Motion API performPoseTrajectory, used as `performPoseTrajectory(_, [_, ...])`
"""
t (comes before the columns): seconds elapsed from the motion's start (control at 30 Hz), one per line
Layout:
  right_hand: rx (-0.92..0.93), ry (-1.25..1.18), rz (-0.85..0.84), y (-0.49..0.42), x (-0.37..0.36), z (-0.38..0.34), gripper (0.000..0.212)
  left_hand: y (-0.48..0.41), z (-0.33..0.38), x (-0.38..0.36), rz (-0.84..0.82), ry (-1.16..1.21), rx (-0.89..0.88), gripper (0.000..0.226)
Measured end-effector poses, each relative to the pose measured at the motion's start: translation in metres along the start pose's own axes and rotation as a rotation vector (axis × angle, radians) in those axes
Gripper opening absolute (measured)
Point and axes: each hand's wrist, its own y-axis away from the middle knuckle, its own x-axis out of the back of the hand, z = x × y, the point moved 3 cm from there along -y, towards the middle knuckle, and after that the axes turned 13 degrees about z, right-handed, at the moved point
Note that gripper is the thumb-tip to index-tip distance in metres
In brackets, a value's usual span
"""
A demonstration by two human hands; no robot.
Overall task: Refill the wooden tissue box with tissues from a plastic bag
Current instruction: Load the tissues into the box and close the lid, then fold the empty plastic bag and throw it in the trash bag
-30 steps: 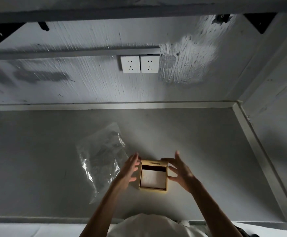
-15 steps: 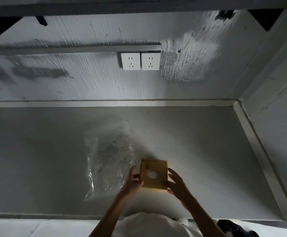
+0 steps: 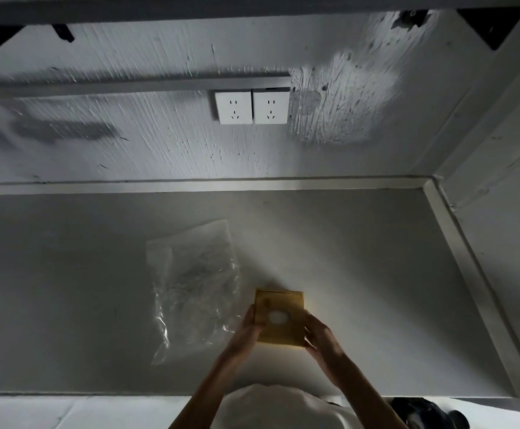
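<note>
The wooden tissue box (image 3: 283, 305) stands near the front of the grey table (image 3: 361, 258), its top face with an oval slot turned up and white tissue showing in the slot. My left hand (image 3: 248, 331) grips its left side and my right hand (image 3: 319, 334) grips its right side. A clear, crumpled plastic bag (image 3: 195, 286) lies flat on the table just left of the box, touching my left hand's back. I cannot tell whether anything is inside the bag.
A white wall with two power sockets (image 3: 252, 107) rises behind the table. A raised white rim (image 3: 469, 274) runs along the table's back and right side. A dark object (image 3: 422, 411) sits low at the right by my body.
One second ago the box lay with its open underside up, white tissue showing, hands apart beside it. The box now has its slotted face up, and both hands grip it.
</note>
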Motion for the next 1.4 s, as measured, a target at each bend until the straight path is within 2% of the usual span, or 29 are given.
performPoseTrajectory(0.13, [0.136, 0.031, 0.05, -0.011, 0.007, -0.014, 0.039, -0.004, 0.03, -0.021, -0.038, 0.032, 0.041, 0.046])
performPoseTrajectory(0.23, [0.151, -0.038, 0.082, -0.026, 0.01, -0.049, 0.029, -0.023, 0.069, -0.032, -0.049, 0.071, 0.044, 0.049])
performPoseTrajectory(0.37, [0.221, -0.022, 0.077, -0.061, 0.004, -0.105, 0.025, -0.074, 0.107, -0.046, 0.001, 0.068, -0.021, 0.054])
performPoseTrajectory(0.43, [0.276, 0.009, 0.059, -0.082, 0.0, -0.126, 0.03, -0.106, 0.117, -0.053, 0.035, 0.018, -0.05, 0.059])
performPoseTrajectory(0.53, [0.307, 0.036, 0.041, -0.112, -0.003, -0.148, 0.042, -0.129, 0.143, -0.063, 0.036, 0.023, -0.096, 0.036])
performPoseTrajectory(0.6, [0.326, 0.064, 0.063, -0.126, -0.006, -0.163, 0.037, -0.162, 0.138, -0.072, 0.043, -0.004, -0.124, 0.034])
performPoseTrajectory(0.63, [0.341, 0.106, 0.075, -0.132, -0.008, -0.166, 0.039, -0.194, 0.119, -0.078, 0.018, -0.031, -0.134, 0.035])
performPoseTrajectory(0.7, [0.347, 0.199, 0.113, -0.147, -0.01, -0.167, 0.044, -0.192, 0.127, -0.078, 0.049, -0.162, -0.154, 0.033])
performPoseTrajectory(0.8, [0.399, 0.309, 0.143, -0.179, -0.008, -0.152, 0.037, -0.165, 0.148, -0.077, 0.121, -0.177, -0.15, 0.021])
performPoseTrajectory(0.9, [0.442, 0.334, 0.156, -0.195, -0.004, -0.141, 0.032, -0.151, 0.152, -0.075, 0.248, -0.351, -0.2, 0.034])
performPoseTrajectory(1.0, [0.454, 0.342, 0.158, -0.193, -0.001, -0.145, 0.03, -0.16, 0.147, -0.077, 0.329, -0.423, -0.245, 0.042])
performPoseTrajectory(1.1, [0.435, 0.338, 0.129, -0.19, 0.0, -0.15, 0.041, -0.163, 0.149, -0.074, 0.309, -0.439, -0.199, 0.046])
performPoseTrajectory(1.17, [0.359, 0.272, 0.133, -0.187, -0.002, -0.151, 0.044, -0.165, 0.154, -0.069, 0.269, -0.428, -0.161, 0.047])
performPoseTrajectory(1.23, [0.261, 0.189, 0.206, -0.175, -0.003, -0.147, 0.047, -0.164, 0.151, -0.065, 0.226, -0.476, -0.17, 0.049])
performPoseTrajectory(1.3, [0.249, 0.301, 0.417, -0.152, 0.002, -0.133, 0.052, -0.157, 0.141, -0.057, 0.239, -0.557, -0.211, 0.059])
performPoseTrajectory(1.37, [0.331, 0.398, 0.589, -0.124, 0.005, -0.116, 0.036, -0.135, 0.128, -0.033, 0.356, -0.464, -0.239, 0.055])
performPoseTrajectory(1.4, [0.358, 0.387, 0.585, -0.111, 0.002, -0.105, 0.025, -0.122, 0.118, -0.011, 0.462, -0.371, -0.267, 0.047])
